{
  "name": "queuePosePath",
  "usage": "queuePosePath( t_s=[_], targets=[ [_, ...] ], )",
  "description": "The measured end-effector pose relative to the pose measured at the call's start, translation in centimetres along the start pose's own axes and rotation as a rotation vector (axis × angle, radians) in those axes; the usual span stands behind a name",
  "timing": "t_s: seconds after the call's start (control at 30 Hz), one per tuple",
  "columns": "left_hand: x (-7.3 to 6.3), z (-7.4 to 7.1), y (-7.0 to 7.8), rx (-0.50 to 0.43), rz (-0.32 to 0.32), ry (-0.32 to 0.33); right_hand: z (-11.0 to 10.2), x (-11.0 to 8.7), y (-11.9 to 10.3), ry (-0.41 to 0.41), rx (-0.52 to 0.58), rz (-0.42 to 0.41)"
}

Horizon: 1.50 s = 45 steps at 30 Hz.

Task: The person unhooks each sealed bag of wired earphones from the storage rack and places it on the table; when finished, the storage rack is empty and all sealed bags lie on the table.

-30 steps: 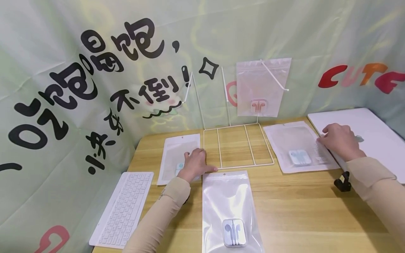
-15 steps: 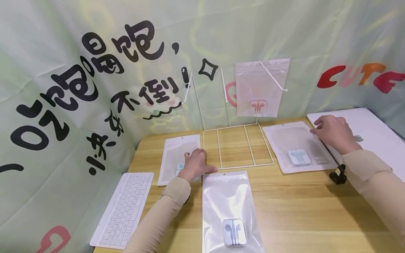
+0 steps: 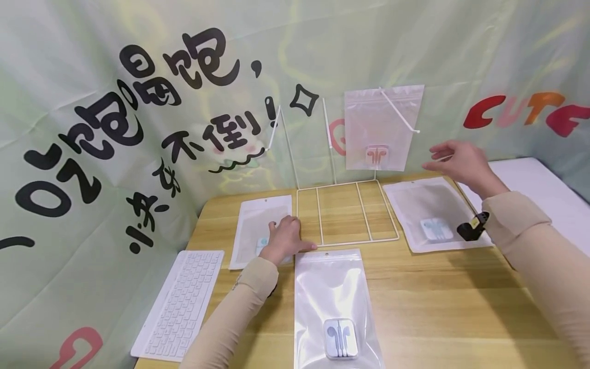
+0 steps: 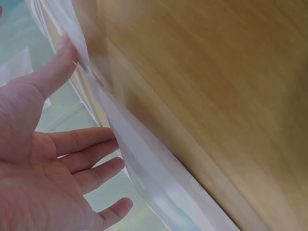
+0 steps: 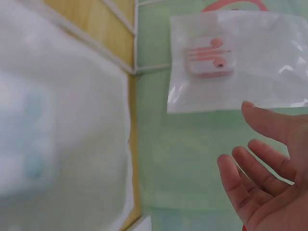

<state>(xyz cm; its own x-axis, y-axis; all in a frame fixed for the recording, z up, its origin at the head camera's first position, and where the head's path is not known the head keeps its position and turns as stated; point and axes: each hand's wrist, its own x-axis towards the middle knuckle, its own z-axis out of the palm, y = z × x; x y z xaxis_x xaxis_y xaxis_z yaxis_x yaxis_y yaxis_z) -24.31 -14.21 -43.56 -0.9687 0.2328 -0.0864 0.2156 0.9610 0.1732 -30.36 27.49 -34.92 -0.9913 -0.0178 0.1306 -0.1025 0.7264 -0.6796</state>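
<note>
My left hand rests at the rack's left front corner, fingers extended over the right part of a small zip bag with blue earphones. Its thumb lies by the wire rack's front bar. In the left wrist view those fingers look straight and spread. My right hand hovers, holding nothing, above the back edge of a bag with a light-blue earphone case. A bag of pink earphones hangs from the rack's right hook, just left of that hand; the right wrist view shows its earphone case.
A larger clear bag with purple-blue earphones lies front centre. A white keyboard is at left, a white laptop at back right. Two more hooks stick out from the rack. A printed cloth hangs behind the table.
My right hand has risen from the laptop's left edge and moved leftward and back, toward the hanging bag. My left hand has stayed in place.
</note>
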Motion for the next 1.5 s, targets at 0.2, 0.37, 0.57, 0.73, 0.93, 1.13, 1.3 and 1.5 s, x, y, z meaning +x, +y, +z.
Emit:
queuePosePath(
  t_s=[0.2, 0.37, 0.57, 0.73, 0.93, 1.13, 1.3, 1.5],
  targets=[
    [0.0, -0.2, 0.0, -0.019, -0.005, -0.006, 0.1, 1.0, -1.1, -0.043, 0.161, 0.085],
    [-0.2, -0.1, 0.1, -0.017, -0.01, -0.016, 0.6, 2.1, -1.6, -0.055, 0.259, 0.132],
    [-0.2, 0.0, 0.1, -0.005, -0.009, -0.002, 1.5, 3.2, -2.7, -0.047, 0.322, 0.156],
    [-0.1, 0.1, 0.0, 0.003, -0.003, -0.003, 2.1, 3.7, -3.2, -0.039, 0.334, 0.152],
    [-0.1, 0.0, 0.0, -0.004, -0.003, -0.004, 2.4, 3.9, -3.9, -0.026, 0.335, 0.127],
    [-0.1, 0.0, -0.1, -0.008, 0.0, -0.003, 2.6, 3.9, -4.4, 0.061, 0.323, 0.105],
    [0.0, 0.0, -0.2, -0.006, -0.005, -0.002, 2.5, 3.9, -4.5, 0.095, 0.294, 0.119],
    [-0.1, 0.0, -0.1, -0.011, -0.01, -0.006, 2.2, 3.1, -4.1, 0.071, 0.276, 0.105]
  ],
)
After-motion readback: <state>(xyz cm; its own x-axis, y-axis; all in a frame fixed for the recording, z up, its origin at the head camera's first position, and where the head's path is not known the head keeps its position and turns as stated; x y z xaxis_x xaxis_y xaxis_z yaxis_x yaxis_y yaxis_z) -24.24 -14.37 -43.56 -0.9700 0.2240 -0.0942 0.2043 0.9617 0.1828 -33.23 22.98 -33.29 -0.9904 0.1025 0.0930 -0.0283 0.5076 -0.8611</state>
